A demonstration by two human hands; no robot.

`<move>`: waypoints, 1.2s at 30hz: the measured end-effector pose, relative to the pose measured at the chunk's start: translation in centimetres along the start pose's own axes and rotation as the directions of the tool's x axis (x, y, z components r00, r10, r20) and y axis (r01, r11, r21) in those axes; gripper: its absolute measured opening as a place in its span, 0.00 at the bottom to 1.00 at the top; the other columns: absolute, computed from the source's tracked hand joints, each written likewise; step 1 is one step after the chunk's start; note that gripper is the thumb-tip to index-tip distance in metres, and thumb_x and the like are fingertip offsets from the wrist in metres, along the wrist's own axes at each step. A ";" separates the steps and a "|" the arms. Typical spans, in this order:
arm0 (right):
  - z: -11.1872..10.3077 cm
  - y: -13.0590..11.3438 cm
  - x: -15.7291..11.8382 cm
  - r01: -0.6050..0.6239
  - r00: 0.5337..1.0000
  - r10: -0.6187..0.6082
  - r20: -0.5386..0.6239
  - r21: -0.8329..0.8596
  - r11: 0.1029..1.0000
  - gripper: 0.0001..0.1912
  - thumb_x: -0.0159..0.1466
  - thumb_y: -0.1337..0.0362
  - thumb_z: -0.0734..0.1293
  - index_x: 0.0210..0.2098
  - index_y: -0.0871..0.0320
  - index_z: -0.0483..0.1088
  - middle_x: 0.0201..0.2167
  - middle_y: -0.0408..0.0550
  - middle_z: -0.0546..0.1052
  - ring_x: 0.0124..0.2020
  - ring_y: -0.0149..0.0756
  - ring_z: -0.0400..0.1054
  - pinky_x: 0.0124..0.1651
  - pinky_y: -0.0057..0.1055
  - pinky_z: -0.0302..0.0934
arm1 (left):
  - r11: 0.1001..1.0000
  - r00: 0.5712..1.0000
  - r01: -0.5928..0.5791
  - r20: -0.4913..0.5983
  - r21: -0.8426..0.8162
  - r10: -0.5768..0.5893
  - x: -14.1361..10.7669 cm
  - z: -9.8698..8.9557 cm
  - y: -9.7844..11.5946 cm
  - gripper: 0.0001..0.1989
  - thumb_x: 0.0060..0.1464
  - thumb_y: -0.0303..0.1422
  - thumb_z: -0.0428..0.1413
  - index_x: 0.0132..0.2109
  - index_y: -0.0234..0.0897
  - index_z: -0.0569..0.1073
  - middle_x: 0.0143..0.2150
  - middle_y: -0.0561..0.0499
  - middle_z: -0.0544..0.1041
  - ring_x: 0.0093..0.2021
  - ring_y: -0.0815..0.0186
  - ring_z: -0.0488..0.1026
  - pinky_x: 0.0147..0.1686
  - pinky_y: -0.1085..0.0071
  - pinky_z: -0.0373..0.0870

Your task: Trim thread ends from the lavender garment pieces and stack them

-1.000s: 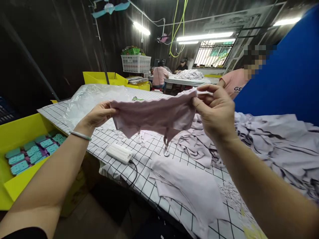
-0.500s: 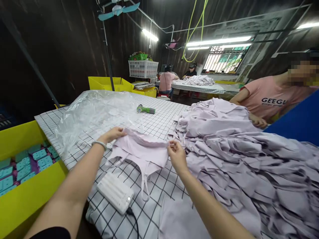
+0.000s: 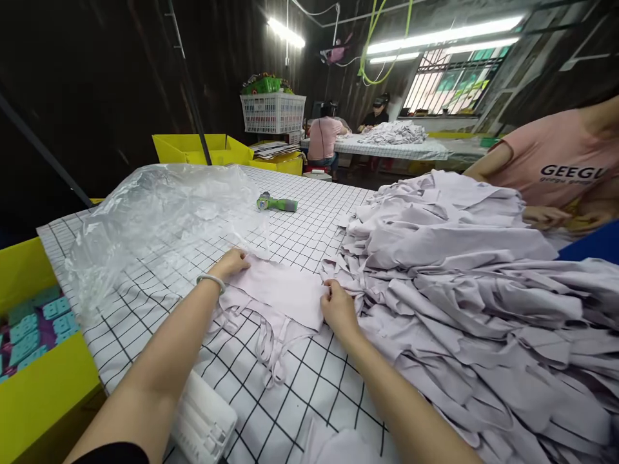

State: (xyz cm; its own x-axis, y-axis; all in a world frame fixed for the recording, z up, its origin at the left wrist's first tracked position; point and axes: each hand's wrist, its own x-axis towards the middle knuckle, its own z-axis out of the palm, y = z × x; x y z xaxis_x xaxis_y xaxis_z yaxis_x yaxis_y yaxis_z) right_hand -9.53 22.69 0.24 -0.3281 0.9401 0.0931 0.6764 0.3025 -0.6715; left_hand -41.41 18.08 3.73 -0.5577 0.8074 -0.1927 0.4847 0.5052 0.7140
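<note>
A pale lilac camisole (image 3: 283, 290) with thin straps lies spread on the checked tablecloth (image 3: 285, 412). Its straps (image 3: 273, 354) trail loosely towards me. My left hand (image 3: 232, 263), with a pale bangle at the wrist, pinches the left upper corner of the fabric. On the opposite side, my right hand (image 3: 337, 306) has its thumb and fingers closed on the right edge. The cloth between the two hands is nearly flat. Just beyond my right hand rises a big heap of matching lilac garments (image 3: 449, 258).
Clear plastic sheeting (image 3: 169, 200) covers the table's far left. A green-grey handheld tool (image 3: 278, 203) lies beyond the camisole. A white device (image 3: 206, 419) sits near my left forearm. At left stands a yellow bin (image 3: 53, 412) with teal packs. A co-worker in pink (image 3: 565, 161) is at right.
Between my hands the camisole has gone from held up and sagging to laid nearly flat on the table, its straps now bunched. My view has shifted slightly.
</note>
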 end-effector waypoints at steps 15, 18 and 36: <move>-1.2 -1.5 0.4 0.072 0.982 -0.050 0.183 -0.114 0.991 0.09 0.59 0.70 0.62 0.39 0.56 0.69 0.37 0.48 0.77 0.40 0.41 0.70 0.40 0.31 0.57 | 0.980 0.982 -0.168 0.065 -0.110 0.176 -3.5 -1.6 -0.4 0.13 0.35 0.36 0.60 0.31 0.36 0.71 0.28 0.56 0.71 0.30 0.67 0.67 0.31 0.73 0.63; -0.9 -2.3 1.1 0.073 0.984 -0.078 0.157 0.038 0.997 0.09 0.60 0.68 0.61 0.40 0.54 0.68 0.35 0.44 0.77 0.36 0.37 0.70 0.37 0.28 0.58 | 0.987 0.991 -0.120 0.039 -0.111 0.125 -3.0 -3.7 -0.9 0.16 0.35 0.39 0.62 0.33 0.35 0.72 0.29 0.54 0.73 0.31 0.65 0.70 0.32 0.72 0.65; 3.2 -4.6 2.2 0.511 0.859 -0.496 0.130 -0.290 0.809 0.27 0.69 0.75 0.51 0.65 0.63 0.62 0.68 0.59 0.62 0.70 0.51 0.50 0.70 0.51 0.42 | 0.872 0.922 -0.241 -0.180 0.425 0.342 -4.4 -1.5 -1.1 0.12 0.49 0.27 0.55 0.42 0.38 0.74 0.50 0.46 0.74 0.56 0.53 0.66 0.59 0.57 0.60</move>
State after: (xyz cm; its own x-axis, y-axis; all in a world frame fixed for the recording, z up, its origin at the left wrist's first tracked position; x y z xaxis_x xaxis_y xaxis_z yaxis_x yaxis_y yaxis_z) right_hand -15.53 22.82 1.19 -0.7029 0.6367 0.3170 0.5710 0.7709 -0.2821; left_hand -40.49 13.53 4.76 -0.4699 0.8624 0.1882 0.8437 0.3761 0.3831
